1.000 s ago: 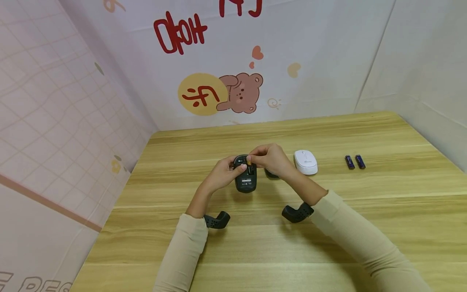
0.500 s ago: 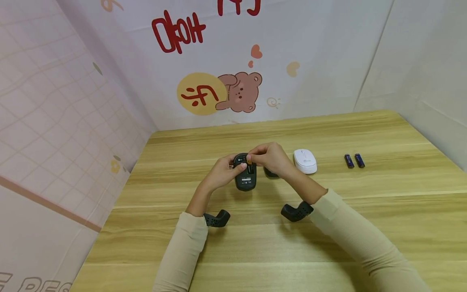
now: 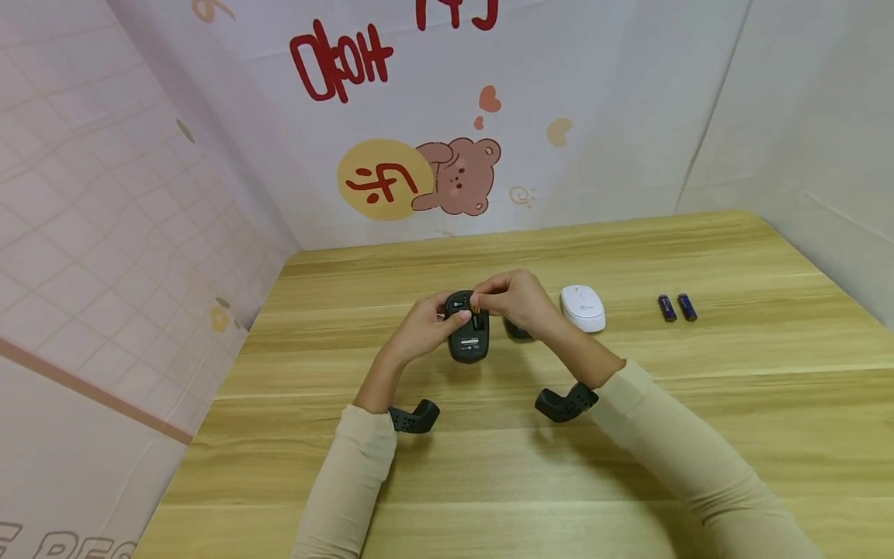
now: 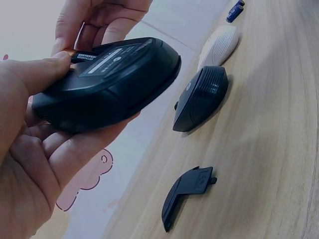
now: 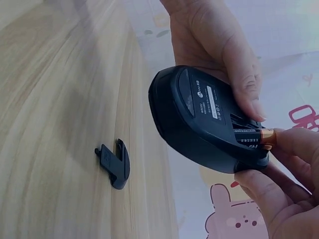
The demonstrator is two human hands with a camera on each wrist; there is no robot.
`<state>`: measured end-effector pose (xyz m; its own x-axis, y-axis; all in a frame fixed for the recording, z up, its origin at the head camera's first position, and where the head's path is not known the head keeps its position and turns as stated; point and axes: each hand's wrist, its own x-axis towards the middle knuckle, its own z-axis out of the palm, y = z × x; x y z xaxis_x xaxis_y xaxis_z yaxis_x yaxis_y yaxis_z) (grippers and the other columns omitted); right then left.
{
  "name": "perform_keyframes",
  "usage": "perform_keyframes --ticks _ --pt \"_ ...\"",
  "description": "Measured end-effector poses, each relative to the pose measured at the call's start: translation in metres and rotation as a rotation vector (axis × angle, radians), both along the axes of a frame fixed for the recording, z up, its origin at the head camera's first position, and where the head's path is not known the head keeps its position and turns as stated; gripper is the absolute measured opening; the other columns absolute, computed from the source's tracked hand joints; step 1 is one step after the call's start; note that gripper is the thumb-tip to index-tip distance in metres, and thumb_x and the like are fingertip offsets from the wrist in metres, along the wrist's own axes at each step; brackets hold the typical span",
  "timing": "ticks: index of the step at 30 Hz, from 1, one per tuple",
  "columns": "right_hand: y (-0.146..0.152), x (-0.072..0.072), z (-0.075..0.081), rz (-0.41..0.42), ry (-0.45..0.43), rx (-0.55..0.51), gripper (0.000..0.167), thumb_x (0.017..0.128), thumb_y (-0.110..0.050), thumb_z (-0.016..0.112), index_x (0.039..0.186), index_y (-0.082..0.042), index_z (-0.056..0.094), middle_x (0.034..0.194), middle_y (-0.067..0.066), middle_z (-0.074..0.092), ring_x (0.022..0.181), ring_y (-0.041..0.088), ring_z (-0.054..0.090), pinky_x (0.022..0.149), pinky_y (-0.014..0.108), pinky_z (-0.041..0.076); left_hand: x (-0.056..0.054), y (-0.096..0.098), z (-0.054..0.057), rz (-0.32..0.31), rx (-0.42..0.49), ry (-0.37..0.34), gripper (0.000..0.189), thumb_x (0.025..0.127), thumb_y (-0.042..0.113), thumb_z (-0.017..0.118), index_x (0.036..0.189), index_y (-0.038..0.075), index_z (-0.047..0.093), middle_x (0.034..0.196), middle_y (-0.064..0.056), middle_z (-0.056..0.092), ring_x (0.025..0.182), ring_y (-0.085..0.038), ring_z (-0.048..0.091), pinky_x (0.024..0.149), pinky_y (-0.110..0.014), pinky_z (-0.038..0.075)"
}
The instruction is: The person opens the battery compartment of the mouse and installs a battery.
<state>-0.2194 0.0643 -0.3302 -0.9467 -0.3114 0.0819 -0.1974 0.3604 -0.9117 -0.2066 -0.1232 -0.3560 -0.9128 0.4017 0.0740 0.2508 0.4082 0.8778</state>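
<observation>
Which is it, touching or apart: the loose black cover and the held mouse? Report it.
Apart. The right wrist view shows it: the loose black cover lies on the tabletop, with a plain gap between it and the held mouse.

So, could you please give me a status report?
Left hand holding upturned black plastic mouse. Right hand touching black-and-copper cylindrical battery, jutting from mouse. Loose black plastic cover on wooden table, clear of hands.
</observation>
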Motion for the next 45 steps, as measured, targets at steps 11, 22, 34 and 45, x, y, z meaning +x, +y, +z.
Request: perform_keyframes --ticks 11,22,34,45 --pt "-0.002 0.002 0.002 0.004 0.079 0.072 0.011 0.084 -0.010 0.069 0.087 -0.001 0.073 0.086 0.010 0.068 0.076 0.018 0.062 0.065 0.027 0.053 -0.001 -0.001 0.000 -0.006 -0.018 -0.011 0.042 0.093 0.025 0.057 0.127 0.001 0.052 0.113 -0.017 0.060 0.097 -0.026 0.059 0.074 -0.034 0.052" --pt "-0.004 0.003 -0.006 -0.023 0.191 0.129 0.010 0.085 -0.012 0.069 0.084 -0.004 0.073 0.082 0.006 0.068 0.076 0.017 0.064 0.064 0.028 0.053 0.001 0.000 -0.001 0.025 -0.030 -0.024 0.043 0.093 0.027 0.058 0.127 0.002 0.052 0.111 -0.012 0.061 0.097 -0.022 0.059 0.074 -0.033 0.052" --pt "-0.010 0.009 -0.013 -0.054 0.406 0.143 0.008 0.085 -0.010 0.068 0.081 -0.003 0.071 0.076 0.005 0.069 0.074 0.017 0.065 0.063 0.030 0.054 0.000 -0.001 -0.002 0.013 -0.015 -0.003 0.042 0.093 0.024 0.058 0.127 0.001 0.052 0.113 -0.013 0.061 0.098 -0.023 0.060 0.079 -0.035 0.051" --pt "-0.010 0.012 -0.018 -0.054 0.554 0.145 0.006 0.083 -0.003 0.068 0.079 -0.001 0.066 0.077 0.007 0.068 0.080 0.024 0.067 0.065 0.031 0.055 0.001 -0.001 -0.003 0.000 -0.008 -0.008 0.037 0.094 0.020 0.057 0.125 0.001 0.053 0.111 -0.013 0.061 0.097 -0.023 0.060 0.077 -0.034 0.051"
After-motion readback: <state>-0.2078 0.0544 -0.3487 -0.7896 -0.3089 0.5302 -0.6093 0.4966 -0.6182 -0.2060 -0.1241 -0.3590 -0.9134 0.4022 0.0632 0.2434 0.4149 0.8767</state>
